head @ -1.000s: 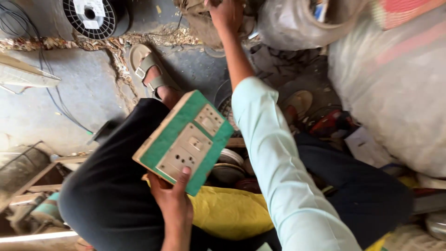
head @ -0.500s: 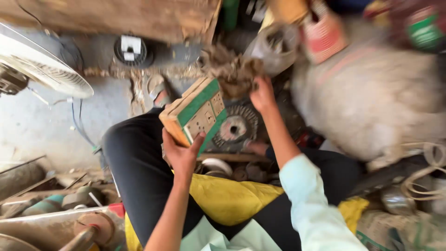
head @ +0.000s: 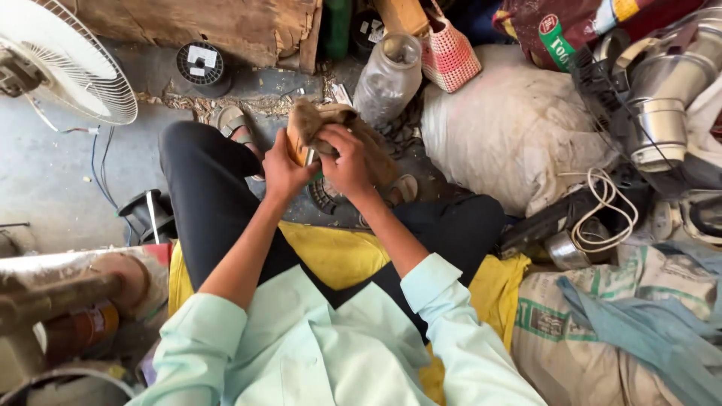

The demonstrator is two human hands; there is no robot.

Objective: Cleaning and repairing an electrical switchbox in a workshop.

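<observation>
left hand (head: 284, 171): closed on the near edge of the flat wooden board (head: 299, 144); I keep it raised on edge above my knees so its face meets the cloth; most of the board is hidden behind that cloth

right hand (head: 347, 159): fingers curled shut over the brown rag (head: 331, 120), pressing it onto the board; the two hands are almost touching, so each push has something to push against

rag: bunched over the top of the board, a loose end hanging to the right

legs: knees spread, dark trousers (head: 203, 195), a yellow cloth (head: 331, 252) across my lap under the work; my sandalled foot (head: 235, 124) rests on the concrete floor (head: 53, 173)

room to the left: bare floor between my knee and the white fan (head: 71, 64); a black spool (head: 147, 218) stands just beside my thigh

room to the right: tight; the white sack (head: 511, 128) lies near my knee, with metal pipes (head: 662, 113) and a coil of pale cord (head: 602, 214) beyond it

room ahead: the clear plastic jar (head: 391, 75) and a pink woven bag (head: 449, 53) stand just past the rag; a wooden plank (head: 203, 26) closes off the far edge
</observation>
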